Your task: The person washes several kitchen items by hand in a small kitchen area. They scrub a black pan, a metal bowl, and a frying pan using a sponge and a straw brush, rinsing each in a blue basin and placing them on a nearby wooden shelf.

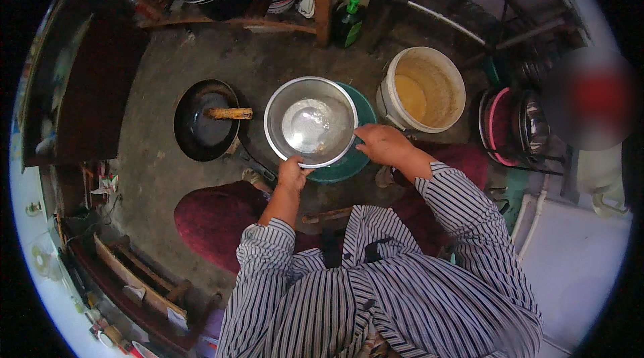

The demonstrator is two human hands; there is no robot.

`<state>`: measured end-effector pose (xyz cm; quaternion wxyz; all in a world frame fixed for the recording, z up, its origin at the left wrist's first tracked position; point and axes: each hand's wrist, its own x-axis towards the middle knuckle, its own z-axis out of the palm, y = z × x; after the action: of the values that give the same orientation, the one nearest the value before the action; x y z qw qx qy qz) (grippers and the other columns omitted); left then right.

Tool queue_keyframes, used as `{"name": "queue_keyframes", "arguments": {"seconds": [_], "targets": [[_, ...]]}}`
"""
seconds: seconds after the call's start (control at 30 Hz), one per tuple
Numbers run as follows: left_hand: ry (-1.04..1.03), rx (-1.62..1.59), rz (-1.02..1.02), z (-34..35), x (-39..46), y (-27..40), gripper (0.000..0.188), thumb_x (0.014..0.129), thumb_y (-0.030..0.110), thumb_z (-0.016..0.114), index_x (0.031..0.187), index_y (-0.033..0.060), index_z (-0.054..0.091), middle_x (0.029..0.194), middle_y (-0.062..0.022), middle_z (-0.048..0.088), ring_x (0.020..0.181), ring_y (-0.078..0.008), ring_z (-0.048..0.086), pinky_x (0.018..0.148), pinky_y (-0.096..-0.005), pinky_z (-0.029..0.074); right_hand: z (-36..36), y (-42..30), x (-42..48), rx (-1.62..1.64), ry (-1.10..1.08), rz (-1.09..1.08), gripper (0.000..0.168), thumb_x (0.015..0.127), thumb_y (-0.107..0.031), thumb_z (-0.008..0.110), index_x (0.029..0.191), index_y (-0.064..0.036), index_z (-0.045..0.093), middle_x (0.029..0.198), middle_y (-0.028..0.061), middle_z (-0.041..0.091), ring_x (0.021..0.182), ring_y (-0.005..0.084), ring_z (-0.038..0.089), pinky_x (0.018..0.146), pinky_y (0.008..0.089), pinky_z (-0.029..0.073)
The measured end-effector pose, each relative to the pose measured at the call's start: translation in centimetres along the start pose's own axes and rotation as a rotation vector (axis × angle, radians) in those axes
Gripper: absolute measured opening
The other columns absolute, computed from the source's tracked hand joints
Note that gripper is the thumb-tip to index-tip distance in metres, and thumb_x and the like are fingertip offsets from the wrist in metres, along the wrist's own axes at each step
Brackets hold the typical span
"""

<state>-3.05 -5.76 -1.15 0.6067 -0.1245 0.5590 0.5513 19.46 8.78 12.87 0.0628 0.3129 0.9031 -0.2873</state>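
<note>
A round stainless steel basin (pixel 311 124) is held above a green plastic basin (pixel 363 149), covering most of it from view. Its inside is shiny, with a bright reflection on the bottom. My left hand (pixel 293 174) grips the steel rim at the near side, thumb over the edge. At the right side of the same rim is my right hand (pixel 385 144), its fingers closed around the edge and partly hidden. On the floor to the left lies a black wok (pixel 196 119) with a straw brush (pixel 230 114) in it; the wok's handle points toward me.
A white bucket (pixel 385 99) with a yellowish inside stands to the right. Behind are a wooden shelf post (pixel 323 0) and a green pump bottle (pixel 352 21). Pans and a pink-rimmed basin (pixel 495 126) sit in a rack at right. A wooden bench (pixel 141 277) is at lower left.
</note>
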Motion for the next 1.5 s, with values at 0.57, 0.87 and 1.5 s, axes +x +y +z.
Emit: {"name": "queue_keyframes", "arguments": {"seconds": [0.57, 0.87, 1.5], "targets": [[0.014, -0.030, -0.030, 0.3, -0.3, -1.5, 0.040, 0.080, -0.002, 0.046, 0.120, -0.0032, 0.043, 0.115, -0.0180, 0.054, 0.103, -0.0358, 0.058, 0.082, -0.0519, 0.054, 0.4, 0.0, 0.8, -0.034, -0.079, 0.015, 0.037, 0.081, -0.020, 0.065, 0.113, -0.003, 0.058, 0.107, 0.0188, 0.061, 0.098, 0.0371, 0.059, 0.082, 0.0439, 0.049], [0.106, -0.011, -0.068, 0.2, 2.8, -4.7, 0.050, 0.080, 0.000, 0.049, 0.128, 0.0064, 0.041, 0.121, -0.0177, 0.050, 0.103, -0.0363, 0.057, 0.076, -0.0516, 0.054, -1.6, -5.1, 3.1, -0.022, -0.089, 0.009, 0.038, 0.082, -0.022, 0.064, 0.114, -0.002, 0.057, 0.109, 0.0213, 0.060, 0.100, 0.0377, 0.058, 0.084, 0.0443, 0.048], [0.238, 0.333, -0.058, 4.4, 0.0, -4.9, 0.081, 0.075, 0.014, 0.067, 0.140, -0.0059, 0.024, 0.138, -0.0243, 0.040, 0.119, -0.0357, 0.048, 0.099, -0.0379, 0.040, 10.9, -13.8, 27.3, -0.063, -0.113, -0.046, 0.063, 0.081, -0.016, 0.066, 0.135, -0.001, 0.036, 0.143, 0.0229, 0.031, 0.133, 0.0366, 0.032, 0.110, 0.0393, 0.029]]}}
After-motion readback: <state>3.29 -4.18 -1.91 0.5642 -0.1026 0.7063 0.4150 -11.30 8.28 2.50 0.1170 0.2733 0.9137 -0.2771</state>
